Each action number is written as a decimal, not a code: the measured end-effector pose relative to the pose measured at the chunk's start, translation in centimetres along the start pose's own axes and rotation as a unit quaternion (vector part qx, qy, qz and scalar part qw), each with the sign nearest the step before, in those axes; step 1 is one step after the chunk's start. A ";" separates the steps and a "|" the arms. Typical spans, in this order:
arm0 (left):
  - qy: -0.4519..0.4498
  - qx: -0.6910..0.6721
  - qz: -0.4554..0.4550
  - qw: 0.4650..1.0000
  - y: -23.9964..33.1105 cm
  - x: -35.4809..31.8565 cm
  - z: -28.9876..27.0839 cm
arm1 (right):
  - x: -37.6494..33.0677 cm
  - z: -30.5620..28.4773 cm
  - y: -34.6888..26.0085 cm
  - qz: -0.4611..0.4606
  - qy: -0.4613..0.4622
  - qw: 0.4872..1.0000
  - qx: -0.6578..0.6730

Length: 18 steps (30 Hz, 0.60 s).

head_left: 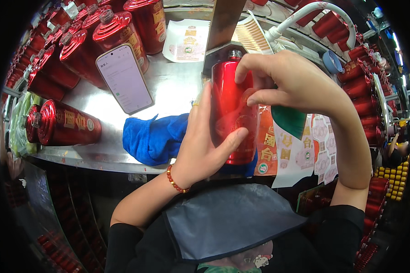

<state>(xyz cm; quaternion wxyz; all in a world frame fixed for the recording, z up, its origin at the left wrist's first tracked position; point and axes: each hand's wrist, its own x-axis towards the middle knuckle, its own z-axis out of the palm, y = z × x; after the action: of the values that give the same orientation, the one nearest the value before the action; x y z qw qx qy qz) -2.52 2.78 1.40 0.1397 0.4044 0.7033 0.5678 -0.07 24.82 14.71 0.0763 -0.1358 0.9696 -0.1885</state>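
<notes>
A glossy red bottle (232, 109) with a silver screw neck lies in front of me, its neck pointing away. My left hand (205, 136) holds it from the left, fingers along its side and thumb across its front. Over the bottle's upper right, my right hand (278, 82) is curled, index fingertip at the shoulder and thumb lower down. A faint clear sheen, perhaps film, shows near that thumb; what it pinches I cannot make out. Beside my left hand is a crumpled blue cloth (155, 136). Printed decal sheets (289, 154) and a green piece (289, 119) lie right of the bottle.
A lit phone (125, 78) leans against red lettered bottles (116, 32) at the back left. Another red bottle (70, 122) lies at the left edge. Behind stand a white tray (187, 41), an upright post (223, 22) and a curved white pipe (314, 7). A blue cup (332, 61) is at right.
</notes>
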 end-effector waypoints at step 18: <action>-0.034 -0.150 -0.125 0.980 -1.3 -0.4 0.4 | -7.2 13.1 -1.7 0.216 0.177 0.694 0.664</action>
<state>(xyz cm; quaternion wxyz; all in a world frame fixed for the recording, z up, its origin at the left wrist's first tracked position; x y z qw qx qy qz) -2.59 2.73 0.00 0.2923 0.3065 0.6500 0.6309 9.79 20.88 4.08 0.0125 0.1995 0.5906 -0.7819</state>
